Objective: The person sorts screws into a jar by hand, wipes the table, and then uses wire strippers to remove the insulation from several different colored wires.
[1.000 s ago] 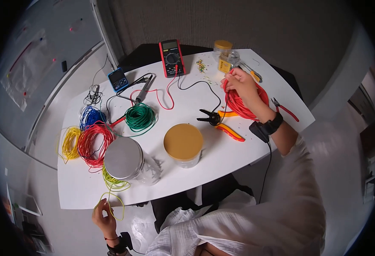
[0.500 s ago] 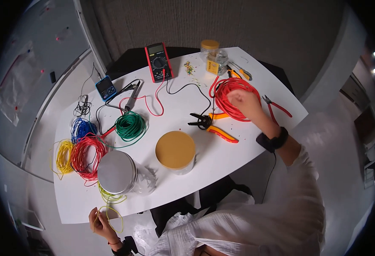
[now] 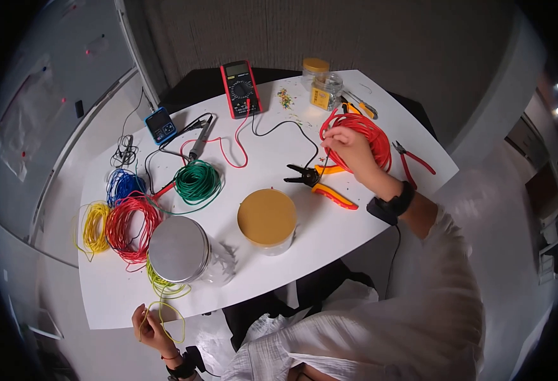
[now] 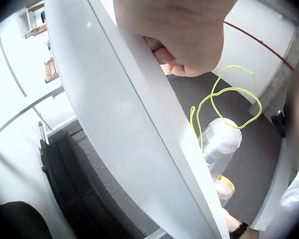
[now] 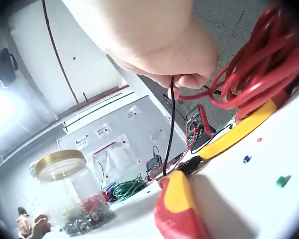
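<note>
In the head view my right hand (image 3: 350, 151) is at the left side of a red wire coil (image 3: 375, 138). Its fingers pinch a thin black lead (image 5: 172, 124), which in the right wrist view drops behind the handle of the wire stripper (image 3: 302, 175). One red strand passes close to those fingertips. My left hand (image 3: 154, 330) is at the table's near left edge, its fingers loosely curled. A yellow-green wire (image 4: 254, 93) loops off the edge there. It overlaps the left hand in the head view, but shows apart from it in the left wrist view.
A grey-lidded jar (image 3: 178, 249) and a gold-lidded jar (image 3: 267, 217) stand near the front. Blue, yellow, red and green coils lie left. A multimeter (image 3: 241, 89), small blue-framed meter (image 3: 161, 125) and two smaller jars (image 3: 326, 91) are behind; red-handled cutters (image 3: 412, 162) lie right.
My right hand has moved from the coil's top across its middle to its left side, where it pinches the black lead. The left hand has hardly moved. The head view has shifted slightly.
</note>
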Demonstrator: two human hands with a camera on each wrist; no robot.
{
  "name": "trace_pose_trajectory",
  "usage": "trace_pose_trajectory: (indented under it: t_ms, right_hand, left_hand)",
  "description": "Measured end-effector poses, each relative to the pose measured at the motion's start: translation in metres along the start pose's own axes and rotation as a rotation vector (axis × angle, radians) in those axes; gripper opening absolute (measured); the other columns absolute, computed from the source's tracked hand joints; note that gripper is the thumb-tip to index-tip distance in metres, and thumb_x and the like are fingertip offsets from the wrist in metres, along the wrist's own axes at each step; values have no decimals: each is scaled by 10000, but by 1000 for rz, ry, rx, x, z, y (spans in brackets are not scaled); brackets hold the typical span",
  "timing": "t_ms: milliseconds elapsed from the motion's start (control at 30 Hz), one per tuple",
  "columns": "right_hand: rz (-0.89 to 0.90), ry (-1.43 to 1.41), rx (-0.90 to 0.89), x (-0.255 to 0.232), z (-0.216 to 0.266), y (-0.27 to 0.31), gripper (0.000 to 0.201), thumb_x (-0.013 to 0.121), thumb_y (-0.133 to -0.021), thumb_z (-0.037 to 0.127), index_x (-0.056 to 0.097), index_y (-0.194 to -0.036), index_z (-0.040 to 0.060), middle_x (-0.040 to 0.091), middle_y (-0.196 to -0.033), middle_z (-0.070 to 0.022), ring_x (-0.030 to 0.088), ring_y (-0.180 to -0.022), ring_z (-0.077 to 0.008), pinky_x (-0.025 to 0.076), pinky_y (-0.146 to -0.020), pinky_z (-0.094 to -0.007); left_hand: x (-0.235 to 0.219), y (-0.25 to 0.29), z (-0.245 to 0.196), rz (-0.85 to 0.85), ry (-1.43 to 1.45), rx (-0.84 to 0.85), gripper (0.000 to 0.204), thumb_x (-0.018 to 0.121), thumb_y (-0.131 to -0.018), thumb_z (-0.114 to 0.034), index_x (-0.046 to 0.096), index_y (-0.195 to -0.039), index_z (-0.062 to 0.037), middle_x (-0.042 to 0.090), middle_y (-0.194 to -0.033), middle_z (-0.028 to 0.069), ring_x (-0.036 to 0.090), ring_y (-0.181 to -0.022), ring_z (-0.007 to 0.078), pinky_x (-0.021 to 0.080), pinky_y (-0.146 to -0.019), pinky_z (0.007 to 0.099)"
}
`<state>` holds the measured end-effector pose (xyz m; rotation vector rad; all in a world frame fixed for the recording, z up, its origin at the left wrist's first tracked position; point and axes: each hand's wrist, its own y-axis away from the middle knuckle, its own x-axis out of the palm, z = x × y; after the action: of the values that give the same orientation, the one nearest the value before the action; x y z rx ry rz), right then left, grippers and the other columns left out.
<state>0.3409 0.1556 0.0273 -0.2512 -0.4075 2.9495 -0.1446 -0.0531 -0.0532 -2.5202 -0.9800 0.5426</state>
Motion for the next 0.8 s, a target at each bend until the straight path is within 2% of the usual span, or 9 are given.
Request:
trace_pose_trajectory:
  t_ms: [67, 167, 333, 400, 567, 633, 667, 733, 800]
  right_hand:
    - [-3, -9, 40, -4, 19, 7, 144, 526, -836, 11, 521, -978, -10, 617, -858, -96, 593, -819, -132, 461, -768, -239]
    - [-116, -576, 156, -10, 21, 8, 206, 501, -824, -20, 425, -1014, 0, 566, -970, -160, 577, -856, -202, 477, -742, -296]
    - [-133, -875, 242, -22, 16, -11, 286, 478, -832, -16, 388, -1104, -2, 527, -1036, -178, 539, -809, -189, 460, -710, -291]
    - [64, -812, 101, -34, 10, -21, 323, 457, -840, -27, 382, -1153, -9, 536, -1030, -167, 526, -771, -172, 442, -690, -259]
    - [-114, -568, -251, -23, 52, -3, 309, 450, -851, -38, 403, -1156, -16, 568, -986, -153, 546, -782, -136, 429, -632, -205]
    - [-163, -15, -290, -12, 79, 21, 266, 455, -853, -46, 422, -1116, -19, 596, -897, -131, 562, -746, -134, 442, -658, -222]
    - [-149, -22, -294, -6, 86, 28, 266, 455, -853, -46, 422, -1116, -19, 596, -897, -131, 562, -746, -134, 442, -658, -222]
    - [110, 156, -565, 6, 99, 34, 409, 453, -857, -52, 347, -1249, -5, 605, -821, -118, 537, -647, -115, 442, -633, -223]
    - [233, 64, -432, 25, 134, 35, 530, 462, -854, -43, 225, -1324, 23, 599, -807, -124, 511, -618, -101, 431, -600, -215]
  left_hand:
    - [-7, -1, 6, 70, -87, -49, 169, 482, -873, -23, 553, -1007, 53, 568, -924, 76, 525, -764, 119, 426, -687, 225]
    - [-9, 0, 15, 78, -75, -93, 171, 480, -868, -15, 552, -1007, 54, 572, -934, 84, 531, -747, 121, 432, -689, 226]
    - [0, 0, 7, 13, -76, 4, 180, 474, -860, 0, 551, -1012, 56, 584, -905, 86, 544, -736, 127, 439, -693, 232]
    - [-3, 3, 8, 19, -71, 2, 182, 471, -857, 7, 552, -1012, 59, 587, -907, 87, 549, -736, 130, 442, -696, 236]
    - [-8, 1, 21, 53, -130, 45, 164, 479, -845, 23, 572, -976, 58, 586, -925, 99, 552, -747, 129, 443, -679, 233]
    - [-6, 1, 22, 35, -110, 27, 160, 483, -840, 30, 577, -968, 55, 585, -890, 92, 541, -727, 119, 436, -658, 228]
    - [-5, 3, 22, 18, -92, 8, 156, 487, -835, 37, 581, -959, 52, 583, -855, 85, 530, -707, 110, 430, -638, 223]
    - [-2, 2, 18, 1, -72, 63, 154, 494, -832, 42, 583, -958, 50, 578, -817, 71, 509, -670, 94, 412, -602, 208]
    - [5, 1, 9, -15, -14, 114, 148, 515, -826, 47, 586, -956, 40, 556, -729, 34, 448, -582, 49, 354, -513, 166]
